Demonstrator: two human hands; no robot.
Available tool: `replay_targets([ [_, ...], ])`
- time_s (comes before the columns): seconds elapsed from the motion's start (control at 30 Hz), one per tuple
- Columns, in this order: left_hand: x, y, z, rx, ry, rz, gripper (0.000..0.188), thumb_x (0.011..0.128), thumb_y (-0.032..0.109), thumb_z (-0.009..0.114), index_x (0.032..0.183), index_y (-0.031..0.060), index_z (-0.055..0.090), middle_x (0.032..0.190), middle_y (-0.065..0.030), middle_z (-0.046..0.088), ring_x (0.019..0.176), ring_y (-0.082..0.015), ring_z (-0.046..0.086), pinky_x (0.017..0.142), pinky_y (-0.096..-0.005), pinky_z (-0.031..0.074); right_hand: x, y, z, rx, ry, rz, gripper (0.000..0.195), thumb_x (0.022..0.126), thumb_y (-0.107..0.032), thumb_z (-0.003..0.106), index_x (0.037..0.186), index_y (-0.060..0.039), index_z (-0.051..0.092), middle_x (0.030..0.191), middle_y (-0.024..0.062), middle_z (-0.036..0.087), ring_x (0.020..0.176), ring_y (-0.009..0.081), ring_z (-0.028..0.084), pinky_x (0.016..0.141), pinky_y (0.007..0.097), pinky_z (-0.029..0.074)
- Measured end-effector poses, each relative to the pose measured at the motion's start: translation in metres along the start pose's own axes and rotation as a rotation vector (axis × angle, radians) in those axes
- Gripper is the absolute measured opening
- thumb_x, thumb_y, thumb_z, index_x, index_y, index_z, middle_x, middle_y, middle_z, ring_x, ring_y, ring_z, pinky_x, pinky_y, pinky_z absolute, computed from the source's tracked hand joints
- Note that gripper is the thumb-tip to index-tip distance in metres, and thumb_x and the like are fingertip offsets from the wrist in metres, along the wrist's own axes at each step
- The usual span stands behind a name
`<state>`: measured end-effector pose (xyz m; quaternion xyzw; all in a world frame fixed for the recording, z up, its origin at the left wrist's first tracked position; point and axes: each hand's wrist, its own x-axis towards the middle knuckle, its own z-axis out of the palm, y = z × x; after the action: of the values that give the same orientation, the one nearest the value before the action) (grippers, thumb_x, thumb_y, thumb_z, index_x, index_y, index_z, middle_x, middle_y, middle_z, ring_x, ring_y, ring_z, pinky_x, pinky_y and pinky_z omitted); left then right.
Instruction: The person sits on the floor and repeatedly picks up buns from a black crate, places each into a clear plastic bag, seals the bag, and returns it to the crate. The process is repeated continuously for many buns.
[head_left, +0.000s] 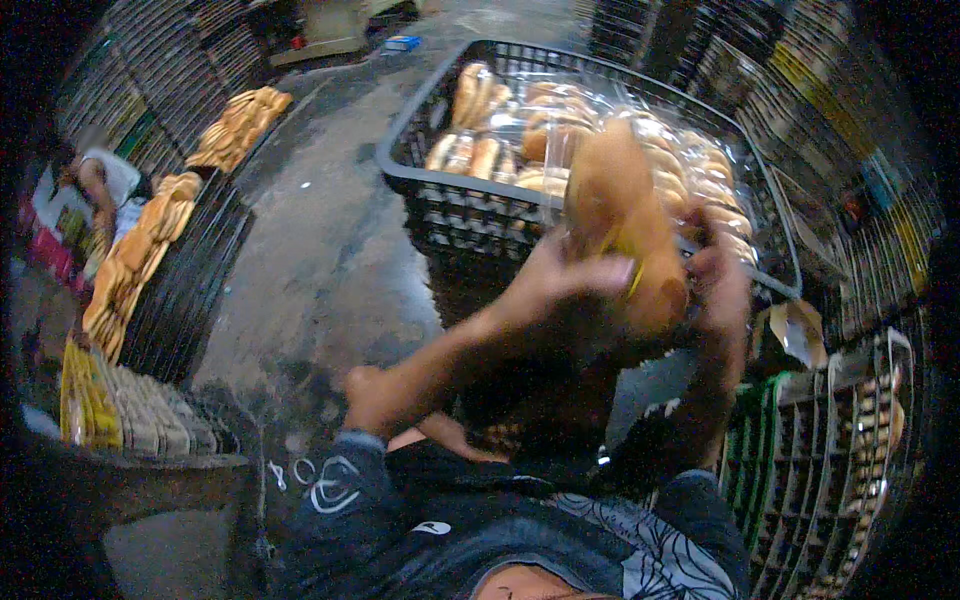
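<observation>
My left hand (570, 268) grips a pack of bread rolls (619, 195) from the left, its thumb lying across the front. The pack looks wrapped in clear plastic with yellow print, and it is blurred. At its right edge my right hand (716, 281) has curled fingers against the pack, also blurred. Both hands are over the near side of a black plastic crate (480, 184). Inside that crate lie several clear bags of rolls (555, 124), some on edge in rows.
Long rows of bare bread (139, 262) line a dark rack on the left, with a seated person (109, 180) behind. Yellow and clear bags (127, 405) stand lower left. A green and dark crate (795, 435) holding bread stands at right. A blue packet (401, 43) lies on the floor.
</observation>
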<state>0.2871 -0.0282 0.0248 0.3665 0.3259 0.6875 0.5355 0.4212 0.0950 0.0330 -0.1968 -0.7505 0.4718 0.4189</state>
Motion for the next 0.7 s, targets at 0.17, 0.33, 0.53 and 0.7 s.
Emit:
replay_targets([
  [0.17, -0.091, -0.103, -0.021, 0.309, 0.212, 0.099, 0.082, 0.060, 0.009, 0.074, 0.125, 0.0005, 0.026, 0.119, -0.0104, 0.040, 0.111, -0.0196, 0.039, 0.094, -0.0314, 0.032, -0.133, 0.061, 0.033, -0.002, -0.082, 0.068, 0.025, 0.082, -0.017, 0.052, 0.098, 0.0012, 0.057, 0.095, 0.0129, 0.059, 0.090, 0.0232, 0.055, 0.080, 0.0309, 0.041],
  [0.33, -0.132, -0.145, -0.034, 0.234, -0.033, -0.168, 0.085, 0.063, 0.011, 0.072, 0.130, 0.0019, 0.019, 0.127, -0.0119, 0.034, 0.118, -0.0218, 0.032, 0.099, -0.0340, 0.024, -0.156, 0.066, 0.019, -0.216, 0.010, 0.087, 0.010, 0.078, -0.010, 0.055, 0.078, -0.0005, 0.058, 0.074, 0.0084, 0.058, 0.070, 0.0190, 0.054, 0.066, 0.0276, 0.043],
  [0.53, -0.118, -0.158, -0.058, -0.032, 0.118, 0.024, 0.089, 0.064, 0.018, 0.071, 0.131, 0.0020, 0.015, 0.134, -0.0141, 0.024, 0.122, -0.0233, 0.026, 0.097, -0.0337, 0.025, -0.159, 0.072, 0.010, 0.355, -0.419, 0.182, 0.018, 0.083, -0.019, 0.048, 0.077, -0.0021, 0.052, 0.078, 0.0039, 0.051, 0.076, 0.0145, 0.047, 0.072, 0.0266, 0.038],
  [0.7, -0.117, -0.129, -0.053, 0.198, -0.062, -0.029, 0.050, 0.065, 0.021, 0.071, 0.105, -0.0022, 0.052, 0.122, -0.0125, 0.040, 0.110, -0.0197, 0.041, 0.092, -0.0300, 0.032, -0.154, 0.081, 0.029, 0.854, -0.411, 0.783, 0.024, 0.083, -0.025, 0.050, 0.089, -0.0015, 0.050, 0.082, 0.0029, 0.052, 0.075, 0.0124, 0.049, 0.070, 0.0261, 0.040],
])
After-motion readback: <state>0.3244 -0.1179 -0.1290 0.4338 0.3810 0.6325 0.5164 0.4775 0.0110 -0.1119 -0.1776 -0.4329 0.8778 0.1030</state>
